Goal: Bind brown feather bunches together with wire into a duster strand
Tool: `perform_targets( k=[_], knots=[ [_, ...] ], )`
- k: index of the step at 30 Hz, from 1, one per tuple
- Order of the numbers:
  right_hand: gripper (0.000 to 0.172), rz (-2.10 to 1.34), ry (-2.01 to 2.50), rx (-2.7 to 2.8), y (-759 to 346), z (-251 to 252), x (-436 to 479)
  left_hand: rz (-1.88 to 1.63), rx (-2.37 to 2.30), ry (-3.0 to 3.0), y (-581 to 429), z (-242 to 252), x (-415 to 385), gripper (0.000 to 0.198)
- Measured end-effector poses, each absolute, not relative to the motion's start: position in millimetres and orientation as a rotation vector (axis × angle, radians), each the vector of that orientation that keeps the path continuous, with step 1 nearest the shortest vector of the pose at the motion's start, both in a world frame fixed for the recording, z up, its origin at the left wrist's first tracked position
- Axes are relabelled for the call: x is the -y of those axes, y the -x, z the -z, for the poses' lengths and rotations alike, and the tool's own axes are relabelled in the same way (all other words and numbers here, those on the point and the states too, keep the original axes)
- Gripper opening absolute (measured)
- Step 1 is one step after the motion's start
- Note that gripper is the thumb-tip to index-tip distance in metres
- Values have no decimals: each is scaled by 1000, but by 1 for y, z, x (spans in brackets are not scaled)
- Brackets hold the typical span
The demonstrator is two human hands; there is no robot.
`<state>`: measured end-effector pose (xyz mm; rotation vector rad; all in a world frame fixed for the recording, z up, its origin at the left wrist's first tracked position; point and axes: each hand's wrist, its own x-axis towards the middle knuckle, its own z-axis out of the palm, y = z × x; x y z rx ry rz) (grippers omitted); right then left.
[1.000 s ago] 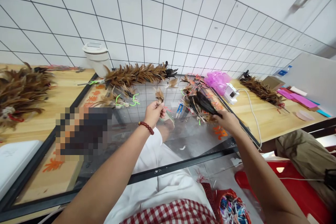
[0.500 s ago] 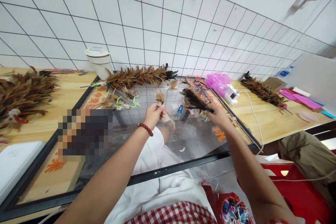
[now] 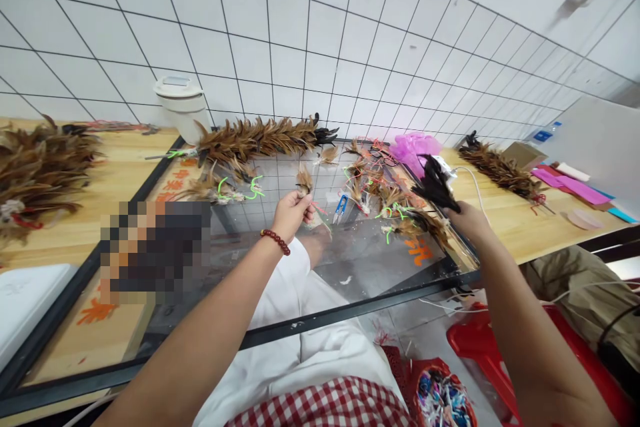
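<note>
Head view: the right hand (image 3: 469, 219) had swung outward, carrying the black feathers (image 3: 436, 183) off the middle of the loose tufts (image 3: 393, 195) and out to the right edge of the glass (image 3: 367, 265), where they partly covered the white device (image 3: 447, 165). Its fingers were closed on the quill ends, the plumes fanning away from the grip; how each finger lay could not be told.

That shift uncovered several tufts with green ties, so the pile, to judge by it, was easier to see and pick from.

The left hand (image 3: 293, 213) had hardly moved. Thumb and finger were pinched together on a small tuft (image 3: 303, 180), held upright over the middle of the glass, with red thread (image 3: 319, 207) trailing near the fingertips. The snips (image 3: 341, 208) lay just to the right, untouched, and the duster (image 3: 260, 140) rested along the far edge.
</note>
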<state>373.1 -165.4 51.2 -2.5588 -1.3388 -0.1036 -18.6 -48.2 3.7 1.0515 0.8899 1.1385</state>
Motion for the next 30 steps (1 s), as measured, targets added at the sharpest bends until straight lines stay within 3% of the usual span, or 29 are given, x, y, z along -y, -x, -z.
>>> perform_targets(
  k=[6,11,14,18,22,27,30],
  knots=[
    [42,-40,2674,1540,-336,-18,145,-1118,-902,-1060,18,-3,47,25],
    [60,412,2422,1635,-290,-48,120,-1127,-910,-1056,18,-3,47,24],
    [47,419,1915,2103,-247,-53,106,-1121,-900,-1045,18,-3,48,25],
    [50,164,1414,2579,-206,-31,86,-1122,-892,-1015,19,-2,49,25],
    [49,73,1669,2339,-234,-13,67,-1140,-881,-964,21,-3,50,28],
    [33,164,1838,1916,-270,-34,85,-1165,-896,-890,23,-5,51,33],
    [22,-263,1517,2138,-240,-50,125,-1192,-900,-853,23,-7,51,33]
  ],
)
